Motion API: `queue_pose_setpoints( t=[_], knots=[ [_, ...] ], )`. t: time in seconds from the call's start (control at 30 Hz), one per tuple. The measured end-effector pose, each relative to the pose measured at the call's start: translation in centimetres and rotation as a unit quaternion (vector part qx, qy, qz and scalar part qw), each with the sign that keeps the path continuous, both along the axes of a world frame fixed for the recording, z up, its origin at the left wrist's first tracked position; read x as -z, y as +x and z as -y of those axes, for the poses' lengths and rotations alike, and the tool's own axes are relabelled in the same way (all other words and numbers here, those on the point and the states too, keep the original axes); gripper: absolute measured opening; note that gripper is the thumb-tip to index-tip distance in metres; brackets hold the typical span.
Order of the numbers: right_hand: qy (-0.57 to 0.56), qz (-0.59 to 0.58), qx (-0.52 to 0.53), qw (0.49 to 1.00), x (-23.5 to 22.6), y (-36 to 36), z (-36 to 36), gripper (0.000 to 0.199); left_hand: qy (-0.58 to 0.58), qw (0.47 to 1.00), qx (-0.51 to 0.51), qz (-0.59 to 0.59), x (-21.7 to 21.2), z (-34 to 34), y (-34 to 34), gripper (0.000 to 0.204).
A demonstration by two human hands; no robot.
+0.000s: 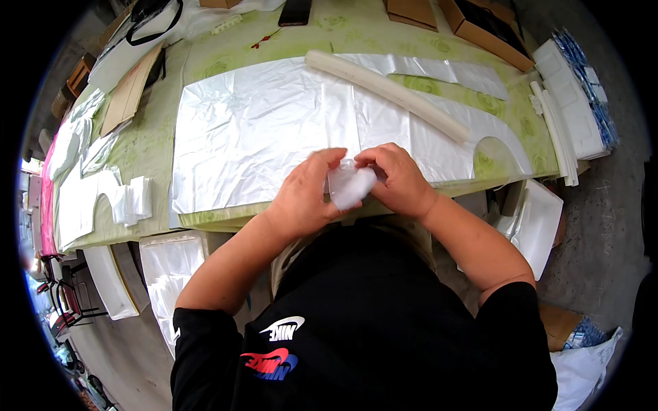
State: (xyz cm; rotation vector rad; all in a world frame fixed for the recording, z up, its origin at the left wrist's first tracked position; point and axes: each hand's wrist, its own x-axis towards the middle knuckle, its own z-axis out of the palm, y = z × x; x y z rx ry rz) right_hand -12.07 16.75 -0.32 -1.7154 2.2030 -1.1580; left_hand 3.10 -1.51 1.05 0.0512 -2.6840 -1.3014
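Close to my body, just over the table's near edge, a small translucent white piece of plastic film (353,186) is folded or bunched between my hands. My left hand (306,186) grips its left side, thumb and fingers bent round it. On the other side, my right hand (399,179) pinches its upper right edge with curled fingers. How many layers it has cannot be made out. Beneath and beyond the hands spreads a large wrinkled sheet of shiny white plastic (247,137), with a rounded cut-out at its right end. A long pale tube (387,94) lies slantwise across this sheet.
A patterned green cloth (233,61) covers the table. Cut white film pieces (79,205) lie at left beside flat cardboard (130,89). A phone (295,12) and an open carton (486,31) sit at the far side. White boxes (537,222) stand below the right edge.
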Motion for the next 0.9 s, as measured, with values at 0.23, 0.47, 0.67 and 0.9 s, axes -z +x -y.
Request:
queue_pose_setpoints(
  t=[0.23,0.47,0.67,0.9],
  knots=[
    [0.011,0.216,0.089,0.972,-0.3,0.5,1.2,0.008,-0.027,0.995,-0.082,-0.055,1.4,0.7,-0.8,0.105],
    [0.106,0.212,0.207,0.949,-1.2,-0.8,3.7,0.018,-0.028,0.991,-0.122,0.04,0.5,0.8,-1.6,0.086],
    [0.2,0.168,0.206,0.943,-1.7,-2.2,4.9,0.022,-0.228,0.968,-0.098,-0.024,0.8,0.7,-2.4,0.077],
    [0.175,0.194,0.211,0.942,-2.1,-0.6,4.0,0.035,-0.312,0.947,-0.047,0.059,1.6,0.9,-3.5,0.083]
  ],
)
